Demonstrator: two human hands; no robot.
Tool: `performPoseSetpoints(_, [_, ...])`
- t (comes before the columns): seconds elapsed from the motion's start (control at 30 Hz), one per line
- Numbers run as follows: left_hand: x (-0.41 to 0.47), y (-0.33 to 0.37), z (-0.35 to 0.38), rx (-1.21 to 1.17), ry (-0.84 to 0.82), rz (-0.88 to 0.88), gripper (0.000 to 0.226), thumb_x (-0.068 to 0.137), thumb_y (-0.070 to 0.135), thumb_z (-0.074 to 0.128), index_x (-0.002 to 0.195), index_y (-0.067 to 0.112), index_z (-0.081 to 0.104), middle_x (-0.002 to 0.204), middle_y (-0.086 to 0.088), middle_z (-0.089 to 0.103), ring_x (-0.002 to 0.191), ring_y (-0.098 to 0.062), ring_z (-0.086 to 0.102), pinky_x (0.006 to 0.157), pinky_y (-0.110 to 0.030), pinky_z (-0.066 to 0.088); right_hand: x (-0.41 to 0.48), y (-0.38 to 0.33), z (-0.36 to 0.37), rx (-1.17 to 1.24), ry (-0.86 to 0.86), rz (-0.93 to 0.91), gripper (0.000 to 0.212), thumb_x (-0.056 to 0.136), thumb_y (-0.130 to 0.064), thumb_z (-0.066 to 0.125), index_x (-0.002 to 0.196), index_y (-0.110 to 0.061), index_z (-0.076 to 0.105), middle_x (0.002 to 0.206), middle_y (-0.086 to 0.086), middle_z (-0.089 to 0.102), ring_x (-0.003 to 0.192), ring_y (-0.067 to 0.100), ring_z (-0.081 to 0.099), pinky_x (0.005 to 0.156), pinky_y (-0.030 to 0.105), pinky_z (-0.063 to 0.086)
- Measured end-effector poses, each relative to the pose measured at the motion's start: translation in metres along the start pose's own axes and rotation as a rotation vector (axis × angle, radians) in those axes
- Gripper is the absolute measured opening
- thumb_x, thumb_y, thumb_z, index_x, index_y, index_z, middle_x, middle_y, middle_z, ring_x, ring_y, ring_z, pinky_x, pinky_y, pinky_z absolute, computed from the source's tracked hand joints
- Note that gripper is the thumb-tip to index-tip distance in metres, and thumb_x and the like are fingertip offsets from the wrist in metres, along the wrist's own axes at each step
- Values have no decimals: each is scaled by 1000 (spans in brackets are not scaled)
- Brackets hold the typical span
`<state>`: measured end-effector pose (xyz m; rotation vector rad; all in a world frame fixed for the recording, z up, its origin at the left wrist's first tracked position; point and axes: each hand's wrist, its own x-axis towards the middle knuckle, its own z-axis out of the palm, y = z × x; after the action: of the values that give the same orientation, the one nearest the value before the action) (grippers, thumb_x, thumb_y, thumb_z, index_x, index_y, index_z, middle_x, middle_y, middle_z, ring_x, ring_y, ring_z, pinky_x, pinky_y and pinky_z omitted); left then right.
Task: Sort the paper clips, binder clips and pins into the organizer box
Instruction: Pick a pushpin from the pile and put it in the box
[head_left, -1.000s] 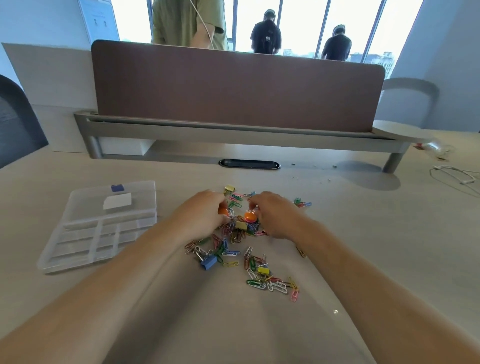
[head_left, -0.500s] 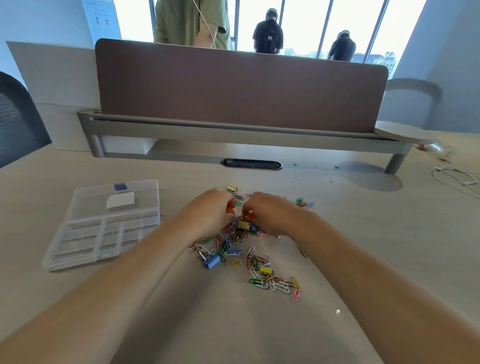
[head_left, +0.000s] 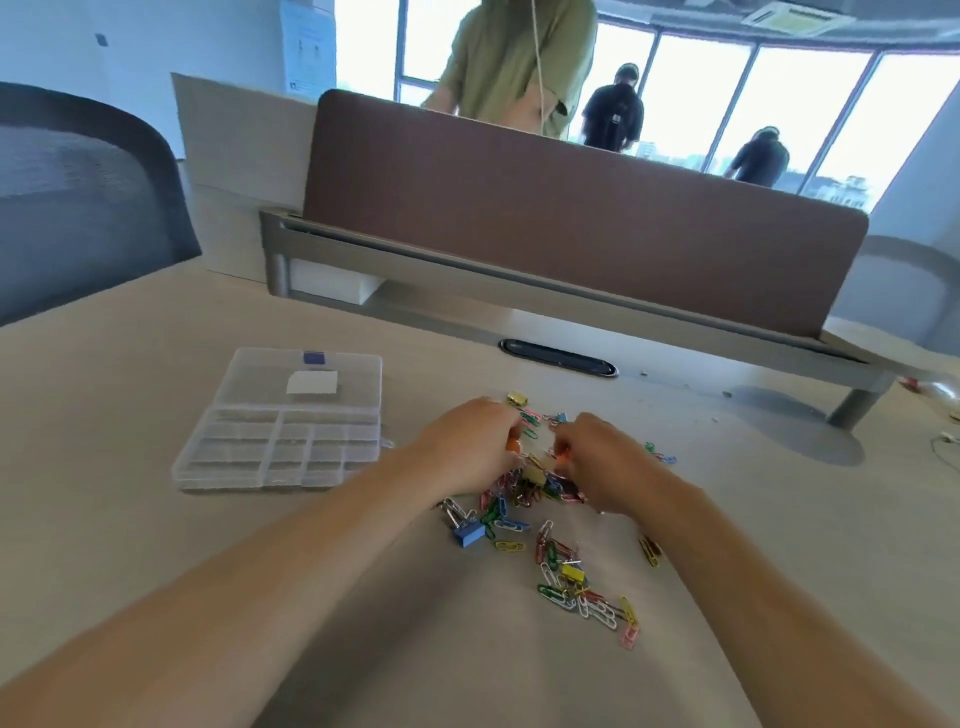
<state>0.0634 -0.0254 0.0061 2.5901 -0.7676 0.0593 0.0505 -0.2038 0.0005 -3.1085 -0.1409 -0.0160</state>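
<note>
The organizer box (head_left: 280, 421) lies open on the desk (head_left: 156, 519) to the left, well apart from the pile, and I can make out nothing in its compartments. The view has swung towards the box in the last second, yet the box has not moved. The left hand (head_left: 467, 441) still sits at the pile's left edge, fingers curled round a small orange piece (head_left: 513, 445) – pin or clip, too blurred to tell. Just below it lies a blue binder clip (head_left: 469, 534). The pile of paper clips (head_left: 524, 488) lies between the hands, with more strewn towards the near edge around a yellow binder clip (head_left: 571, 570). The right hand (head_left: 608, 462) stays close opposite the left, apparently pinching a second orange piece (head_left: 562, 457). Little has shifted – both hands have kept picking, and neither has started for the box, so I judge that sorting has barely begun.
</note>
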Motion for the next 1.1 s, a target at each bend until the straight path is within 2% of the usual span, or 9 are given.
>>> performPoseSetpoints(0.07, [-7,-4,-7,-35,27,1,24,89,27,64,111,17,63,108,1,58,92,-17,56,80,-32,49,0,1,-3,2,8,12,3,95,-22,59,97,-20,59,93,-2,53,78,10,52,65,20,39])
performPoseSetpoints(0.13, [-16,-12,-15,-63,51,-7,25,89,25,64,113,17,62,111,1,58,95,-17,56,85,-34,50,0,0,-5,-15,6,14,4,95,-23,59,93,-23,55,92,-3,56,80,10,52,62,19,37])
performPoseSetpoints(0.27, [-31,-34,-29,-97,84,-50,24,90,25,64,113,18,62,109,2,57,97,-16,56,84,-30,48,5,-5,-6,-75,-78,26,11,93,-26,62,104,-23,58,101,-2,59,88,12,53,74,23,44])
performPoseSetpoints(0.47, [-36,-40,-30,-84,62,-51,26,90,25,63,116,20,61,111,4,56,97,-14,54,81,-24,42,6,-10,-3,-32,-94,72,20,92,-22,64,112,-22,61,107,-1,63,90,13,57,75,25,47])
performPoseSetpoints(0.63, [-37,-39,-28,-102,29,-45,24,88,19,63,112,21,62,107,4,56,97,-14,56,76,-21,41,3,-17,-6,-30,-10,56,11,98,-25,55,105,-21,63,101,0,65,85,12,57,70,23,42])
performPoseSetpoints(0.77, [-45,-49,-40,-119,43,-73,24,87,22,65,111,22,62,110,4,59,97,-13,56,83,-27,48,4,-43,-21,104,105,-5,20,101,-29,51,108,-19,66,101,-2,66,84,11,57,75,24,44])
performPoseSetpoints(0.93, [-58,-78,-63,-147,106,-161,20,88,26,65,107,23,64,104,6,65,89,-10,58,73,-21,44,14,-97,-35,350,114,-110,15,96,-31,58,109,-27,65,97,-11,62,85,5,57,75,23,46])
performPoseSetpoints(1.0, [-64,-92,-76,-119,112,-192,16,89,28,65,104,25,64,100,6,65,84,-9,56,73,-21,42,22,-119,-35,433,93,-125,11,95,-31,60,104,-27,64,90,-11,64,79,6,60,72,25,51])
performPoseSetpoints(1.1, [-68,-117,-94,-46,129,-232,18,89,30,66,106,25,66,102,6,64,89,-12,57,80,-23,45,38,-146,-32,491,52,-134,9,94,-28,63,99,-23,67,80,-8,65,67,6,61,67,27,52])
